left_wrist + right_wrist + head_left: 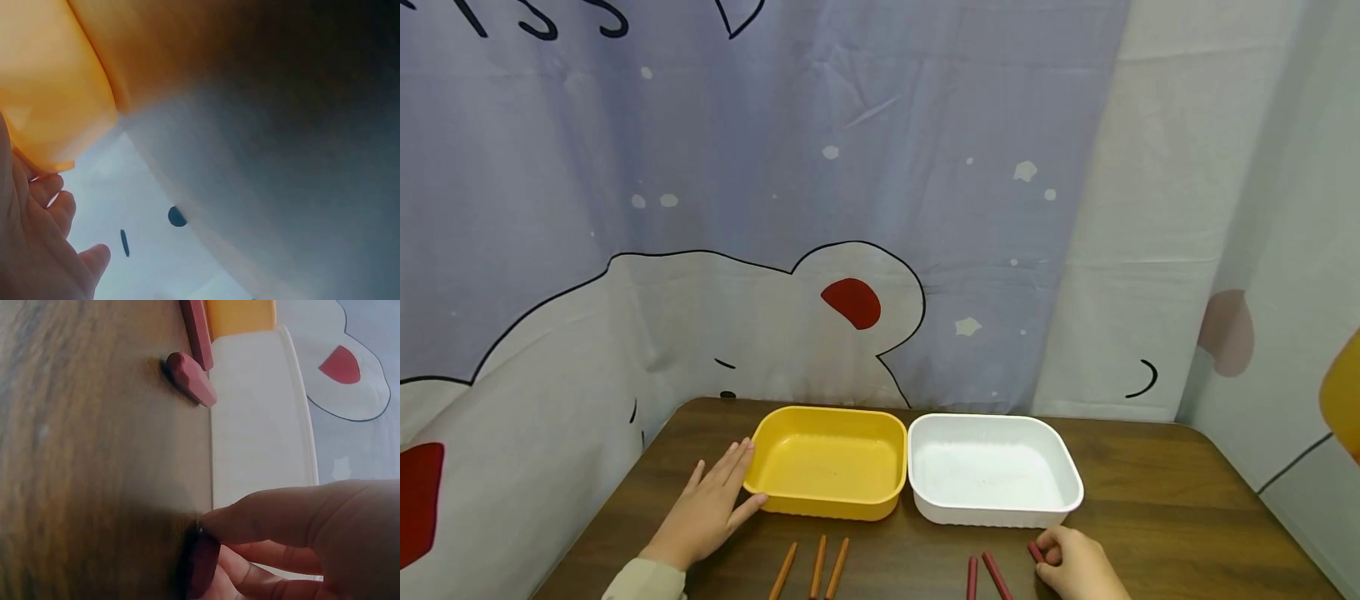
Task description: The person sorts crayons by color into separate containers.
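My left hand lies against the left side of the yellow tray, its fingers extended along the rim. The left wrist view shows that tray with the fingers beside it. Below the white tray's front right corner, my right hand pinches a dark red stick between thumb and fingers. Up close in the right wrist view, the held stick is dark and partly covered by the fingers. Two more dark red sticks lie to its left, faceted along their sides.
The white tray stands right of the yellow one, close beside it. Several orange sticks lie on the wooden table in front of the yellow tray. A printed curtain hangs behind the table.
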Demonstrator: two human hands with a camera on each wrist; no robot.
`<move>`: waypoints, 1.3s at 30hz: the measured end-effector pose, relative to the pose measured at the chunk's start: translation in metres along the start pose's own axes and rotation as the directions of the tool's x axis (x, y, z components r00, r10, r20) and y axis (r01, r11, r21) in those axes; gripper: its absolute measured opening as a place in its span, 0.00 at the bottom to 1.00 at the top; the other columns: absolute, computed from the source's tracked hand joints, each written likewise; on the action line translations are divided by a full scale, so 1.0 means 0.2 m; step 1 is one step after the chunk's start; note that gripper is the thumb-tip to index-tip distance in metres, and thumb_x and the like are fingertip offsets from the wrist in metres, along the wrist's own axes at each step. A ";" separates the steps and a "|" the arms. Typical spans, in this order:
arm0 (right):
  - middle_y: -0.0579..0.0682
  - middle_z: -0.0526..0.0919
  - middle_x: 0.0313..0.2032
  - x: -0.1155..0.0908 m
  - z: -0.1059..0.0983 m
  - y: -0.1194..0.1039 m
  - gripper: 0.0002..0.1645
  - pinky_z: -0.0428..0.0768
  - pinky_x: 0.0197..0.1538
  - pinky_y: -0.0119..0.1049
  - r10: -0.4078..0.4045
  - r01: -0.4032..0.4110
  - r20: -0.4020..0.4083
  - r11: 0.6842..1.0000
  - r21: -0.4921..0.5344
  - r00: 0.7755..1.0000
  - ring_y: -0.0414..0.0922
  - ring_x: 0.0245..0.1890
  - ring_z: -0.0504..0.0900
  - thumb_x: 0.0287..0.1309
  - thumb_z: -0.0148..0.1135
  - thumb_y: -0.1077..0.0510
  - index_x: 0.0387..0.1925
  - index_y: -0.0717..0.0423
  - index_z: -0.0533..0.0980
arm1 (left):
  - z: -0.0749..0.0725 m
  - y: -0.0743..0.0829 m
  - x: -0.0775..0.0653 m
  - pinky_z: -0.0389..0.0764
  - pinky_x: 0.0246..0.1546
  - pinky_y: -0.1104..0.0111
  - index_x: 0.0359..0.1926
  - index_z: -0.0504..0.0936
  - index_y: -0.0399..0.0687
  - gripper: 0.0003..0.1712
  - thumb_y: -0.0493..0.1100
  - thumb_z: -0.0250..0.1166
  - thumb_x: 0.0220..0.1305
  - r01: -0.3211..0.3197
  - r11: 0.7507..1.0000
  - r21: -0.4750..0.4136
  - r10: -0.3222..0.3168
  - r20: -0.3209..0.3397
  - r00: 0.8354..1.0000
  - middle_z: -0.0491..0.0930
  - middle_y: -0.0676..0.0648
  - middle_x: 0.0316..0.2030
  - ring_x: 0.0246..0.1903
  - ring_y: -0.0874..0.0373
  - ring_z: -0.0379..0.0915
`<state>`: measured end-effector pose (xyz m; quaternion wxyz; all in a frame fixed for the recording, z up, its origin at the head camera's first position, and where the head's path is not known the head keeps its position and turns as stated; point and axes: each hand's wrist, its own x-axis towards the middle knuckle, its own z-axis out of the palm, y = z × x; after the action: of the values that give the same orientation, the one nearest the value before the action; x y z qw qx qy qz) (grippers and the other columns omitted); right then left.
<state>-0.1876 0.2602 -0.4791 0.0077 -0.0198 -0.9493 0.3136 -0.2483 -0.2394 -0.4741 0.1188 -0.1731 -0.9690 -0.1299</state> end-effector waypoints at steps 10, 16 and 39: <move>0.43 0.81 0.26 0.00 0.00 -0.03 0.12 0.78 0.35 0.35 -0.021 0.024 -0.062 0.999 0.045 0.998 0.40 0.29 0.79 0.42 0.70 0.71 0.33 0.58 0.82 | 0.00 0.00 0.00 0.53 0.70 0.34 0.77 0.58 0.36 0.46 0.64 0.55 0.74 -0.015 1.000 0.003 0.015 -0.008 1.000 0.55 0.38 0.77 0.75 0.41 0.52; 0.42 0.82 0.26 -0.01 0.00 -0.04 0.12 0.78 0.34 0.33 -0.016 0.023 -0.069 0.994 0.107 0.998 0.39 0.29 0.79 0.45 0.71 0.70 0.34 0.56 0.83 | -0.01 0.01 0.00 0.53 0.70 0.36 0.77 0.58 0.34 0.46 0.64 0.55 0.74 -0.020 1.000 0.003 0.020 -0.004 1.000 0.55 0.37 0.77 0.75 0.40 0.52; 0.58 0.85 0.38 0.00 -0.09 -0.19 0.18 0.86 0.34 0.33 -0.179 0.167 -0.033 0.815 0.554 0.983 0.36 0.33 0.85 0.60 0.68 0.67 0.50 0.75 0.79 | 0.00 0.02 0.00 0.54 0.70 0.36 0.77 0.58 0.33 0.46 0.63 0.55 0.75 -0.013 1.000 -0.018 0.012 -0.006 1.000 0.54 0.37 0.77 0.75 0.39 0.51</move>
<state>-0.1881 0.2407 -0.4416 0.0317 0.0731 -0.8154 0.5735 -0.2470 -0.2367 -0.4725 0.1206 -0.1799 -0.9664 -0.1385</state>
